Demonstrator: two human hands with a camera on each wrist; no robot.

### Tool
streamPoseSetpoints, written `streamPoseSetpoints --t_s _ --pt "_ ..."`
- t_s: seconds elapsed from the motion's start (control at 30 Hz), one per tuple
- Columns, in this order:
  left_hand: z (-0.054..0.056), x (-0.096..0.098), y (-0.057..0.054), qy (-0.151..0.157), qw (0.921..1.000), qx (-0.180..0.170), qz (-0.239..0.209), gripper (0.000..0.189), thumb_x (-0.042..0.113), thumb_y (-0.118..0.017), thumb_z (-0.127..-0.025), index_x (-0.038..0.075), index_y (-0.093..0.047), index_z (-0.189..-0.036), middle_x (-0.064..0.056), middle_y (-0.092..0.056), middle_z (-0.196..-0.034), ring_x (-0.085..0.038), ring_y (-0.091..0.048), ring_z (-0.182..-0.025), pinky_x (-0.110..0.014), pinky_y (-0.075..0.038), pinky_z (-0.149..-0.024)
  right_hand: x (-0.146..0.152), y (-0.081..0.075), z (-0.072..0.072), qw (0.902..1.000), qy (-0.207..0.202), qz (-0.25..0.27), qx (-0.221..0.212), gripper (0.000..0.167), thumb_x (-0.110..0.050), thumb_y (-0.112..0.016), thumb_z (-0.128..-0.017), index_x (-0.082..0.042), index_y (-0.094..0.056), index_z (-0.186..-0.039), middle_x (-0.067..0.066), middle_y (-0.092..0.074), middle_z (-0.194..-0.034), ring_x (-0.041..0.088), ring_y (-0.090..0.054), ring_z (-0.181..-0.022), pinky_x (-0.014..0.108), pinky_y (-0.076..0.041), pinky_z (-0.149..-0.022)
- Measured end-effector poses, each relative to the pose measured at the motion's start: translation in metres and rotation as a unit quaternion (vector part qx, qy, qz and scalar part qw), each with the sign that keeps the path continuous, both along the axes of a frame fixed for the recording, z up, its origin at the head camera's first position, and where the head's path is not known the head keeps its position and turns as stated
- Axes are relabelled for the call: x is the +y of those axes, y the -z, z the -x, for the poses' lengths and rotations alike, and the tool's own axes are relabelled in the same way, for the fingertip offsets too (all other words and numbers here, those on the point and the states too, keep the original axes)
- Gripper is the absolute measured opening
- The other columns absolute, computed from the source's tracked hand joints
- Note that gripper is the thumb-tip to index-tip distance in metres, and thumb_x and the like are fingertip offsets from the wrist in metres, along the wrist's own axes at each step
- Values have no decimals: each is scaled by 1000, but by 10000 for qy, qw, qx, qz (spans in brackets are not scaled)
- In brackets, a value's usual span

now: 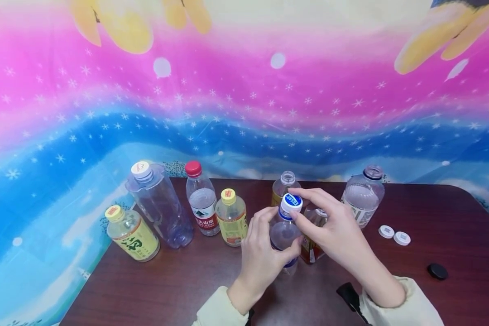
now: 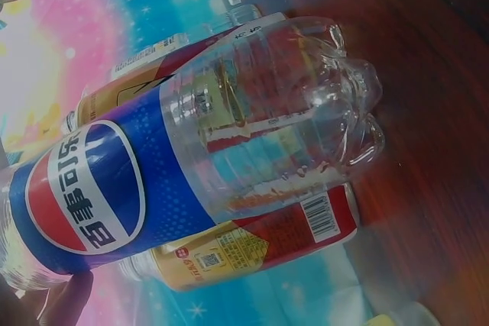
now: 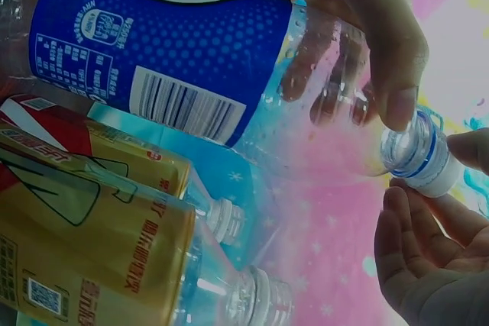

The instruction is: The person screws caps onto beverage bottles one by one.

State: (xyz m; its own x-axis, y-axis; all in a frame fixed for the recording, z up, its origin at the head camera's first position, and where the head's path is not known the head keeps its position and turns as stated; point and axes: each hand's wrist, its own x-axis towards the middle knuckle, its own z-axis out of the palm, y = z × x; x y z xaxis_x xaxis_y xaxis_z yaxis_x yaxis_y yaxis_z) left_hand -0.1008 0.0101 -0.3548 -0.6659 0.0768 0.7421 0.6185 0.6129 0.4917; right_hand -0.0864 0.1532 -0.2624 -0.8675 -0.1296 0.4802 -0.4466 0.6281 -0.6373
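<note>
My left hand (image 1: 261, 251) grips a clear cola bottle (image 2: 267, 112) with a blue label around its upper part, and its thumb lies near the neck in the right wrist view. The bottle is held tilted. Fingers and thumb of my right hand (image 1: 330, 217) pinch the white cap (image 1: 291, 203) with a blue top at the bottle's mouth. A blue ring shows just below the cap. How tightly the cap sits cannot be told. Behind the held bottle stand two uncapped bottles with gold and red labels, a nearer one (image 3: 221, 280) and a farther one (image 3: 179, 177).
Left stand a yellow-capped bottle (image 1: 134, 235), a large white-capped bottle (image 1: 163, 203), a red-capped water bottle (image 1: 203, 203) and another yellow-capped bottle (image 1: 232, 222). Right are an uncapped bottle (image 1: 362, 194), two white caps (image 1: 386, 232) and a black cap (image 1: 438, 271) on the brown table (image 1: 187, 290).
</note>
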Motion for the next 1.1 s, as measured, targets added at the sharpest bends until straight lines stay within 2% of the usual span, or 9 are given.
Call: streamPoseSetpoints --t_s 0.1,0.27,0.57,0.77,1.0,1.1 --pt "0 0 0 11 10000 67 43 68 33 -82 -67 8 -50 -121 -5 -61 -117 -16 -61 -103 -27 -56 -77 -1 1 -1 9999 74 -75 47 39 -14 -72 -84 -22 -65 -122 -2 -68 -110 3 -56 -92 21 -48 -74" --pt "1 1 0 -2 9997 234 81 68 33 -83 -66 7 -51 -120 -6 -61 -115 -16 -61 -102 -26 -56 -75 -1 2 -2 9999 61 -62 58 38 -15 -73 -83 -22 -66 -120 -3 -68 -109 4 -56 -91 20 -45 -71" --pt "1 -1 -1 65 9998 148 70 68 32 -83 -67 7 -50 -121 -6 -60 -116 -17 -61 -103 -27 -56 -78 -3 0 0 9999 59 129 -69 39 -13 -76 -80 -18 -67 -117 -4 -65 -100 6 -53 -86 17 -47 -69" --pt "0 0 -1 55 9999 126 92 69 33 -83 -67 7 -50 -121 -6 -60 -117 -16 -61 -101 -24 -56 -75 -3 2 0 9999 69 96 -19 38 -13 -75 -81 -18 -66 -118 -3 -66 -102 -1 -51 -86 17 -46 -68" --pt "1 1 0 -3 9998 148 106 69 35 -83 -67 7 -49 -121 -6 -60 -118 -16 -61 -102 -25 -56 -75 -4 2 0 9999 103 51 -88 37 -13 -72 -83 -19 -66 -119 -2 -67 -105 6 -53 -87 20 -47 -69" --pt "1 1 0 -8 9998 160 103 70 35 -83 -67 6 -49 -121 -7 -59 -118 -16 -61 -102 -25 -56 -74 -4 2 0 9999 119 -45 -56 37 -14 -72 -83 -18 -66 -119 -2 -67 -104 5 -53 -84 22 -47 -67"
